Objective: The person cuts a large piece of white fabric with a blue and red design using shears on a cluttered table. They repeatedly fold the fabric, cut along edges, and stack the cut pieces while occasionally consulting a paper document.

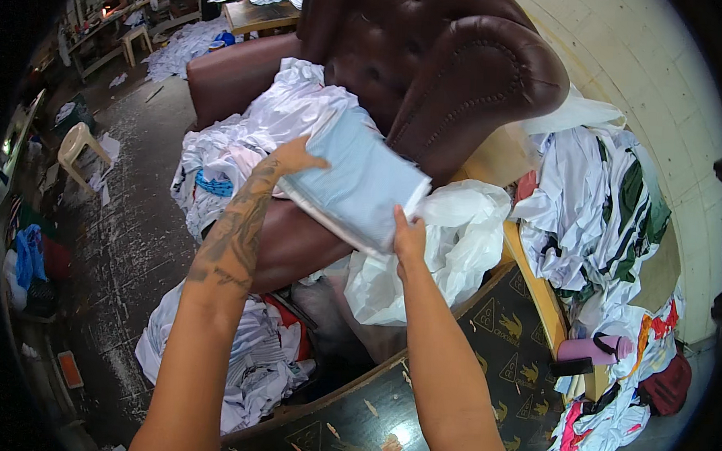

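Between my hands is a flat stack of folded cloth (351, 173), light blue on top with white edges below. My left hand (298, 157) grips its left edge, thumb lying over the top. At the near right corner, my right hand (409, 237) pinches the stack, thumb uppermost. The stack is tilted above the seat of a brown tufted leather armchair (489, 70). Loose white garments (249, 120) are heaped on the chair behind and left of it. A crumpled white plastic bag (465, 230) lies just right of my right hand.
A dark patterned board table (360, 423) is nearest me. Garment heaps lie below the chair (250, 366) and along the right wall (572, 194). A purple bottle (593, 349) rests at the right. Plastic stools (82, 153) stand on the worn floor to the left.
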Demonstrator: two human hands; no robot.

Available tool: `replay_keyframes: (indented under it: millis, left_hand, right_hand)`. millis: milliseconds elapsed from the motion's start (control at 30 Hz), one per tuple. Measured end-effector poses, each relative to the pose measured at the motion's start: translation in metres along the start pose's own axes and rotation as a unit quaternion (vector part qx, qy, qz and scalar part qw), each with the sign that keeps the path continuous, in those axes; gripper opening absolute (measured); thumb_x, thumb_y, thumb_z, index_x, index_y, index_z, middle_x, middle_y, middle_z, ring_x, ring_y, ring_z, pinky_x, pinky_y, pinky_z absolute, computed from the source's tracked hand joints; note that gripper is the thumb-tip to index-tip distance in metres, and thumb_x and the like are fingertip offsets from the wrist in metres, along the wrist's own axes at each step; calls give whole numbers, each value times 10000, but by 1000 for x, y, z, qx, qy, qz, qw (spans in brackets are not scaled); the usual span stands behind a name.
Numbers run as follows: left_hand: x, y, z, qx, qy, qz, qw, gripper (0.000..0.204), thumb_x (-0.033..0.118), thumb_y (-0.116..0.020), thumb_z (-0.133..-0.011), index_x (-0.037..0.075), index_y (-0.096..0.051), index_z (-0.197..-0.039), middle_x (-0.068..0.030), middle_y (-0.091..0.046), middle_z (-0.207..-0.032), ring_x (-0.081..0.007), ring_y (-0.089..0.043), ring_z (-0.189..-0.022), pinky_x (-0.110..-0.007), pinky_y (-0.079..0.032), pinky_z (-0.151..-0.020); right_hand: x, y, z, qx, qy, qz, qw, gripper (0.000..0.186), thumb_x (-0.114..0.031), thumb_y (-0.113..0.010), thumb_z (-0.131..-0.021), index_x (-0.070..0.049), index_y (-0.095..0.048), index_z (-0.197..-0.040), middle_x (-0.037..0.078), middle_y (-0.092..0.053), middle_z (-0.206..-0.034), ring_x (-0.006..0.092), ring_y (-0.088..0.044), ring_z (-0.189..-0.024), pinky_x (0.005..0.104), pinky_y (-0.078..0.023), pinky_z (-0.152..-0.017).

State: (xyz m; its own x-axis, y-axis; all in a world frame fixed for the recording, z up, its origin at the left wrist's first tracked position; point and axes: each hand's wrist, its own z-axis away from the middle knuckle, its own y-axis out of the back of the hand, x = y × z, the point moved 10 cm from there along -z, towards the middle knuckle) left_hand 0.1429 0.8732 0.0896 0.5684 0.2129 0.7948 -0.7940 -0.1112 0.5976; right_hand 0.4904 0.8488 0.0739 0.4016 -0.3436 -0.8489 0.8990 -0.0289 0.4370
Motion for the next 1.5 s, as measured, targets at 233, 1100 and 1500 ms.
replay_keyframes:
  millis: [233,1100,1500]
  left_hand:
    - [-46,-35,-12,-13,110,62,992,1082,539,-890,-746,-41,-478,-1561,-266,-563,-1543,-406,-556,-1409,-464,-377,-1237]
    - [112,-604,47,-357,-256,-180,880,474,181,-681,-959,28,-632,-1405,-289,-621,-1445,-456,-600,-1342,-580,-437,-1155]
    - [-6,-82,338,54,-155,10,986,246,161,-682,-1040,24,-706,-1243,-150,-777,-1070,-264,-757,-963,-377,-574,-841]
  right_hand:
    - [26,86,104,-10,279,184,942,667,-317,-783,-963,-31,-529,-1510,224,-595,-1485,428,-535,-1408,507,-406,-1200]
    - [252,295,282,74,24,383,920,968,-704,-653,-926,-127,-417,-1666,235,-259,-1766,564,-154,-1613,752,-68,-1253]
    - [248,292,293,156,144,446,869,879,-498,-672,-977,-198,-309,-1719,129,-223,-1804,454,-154,-1653,670,-100,-1307]
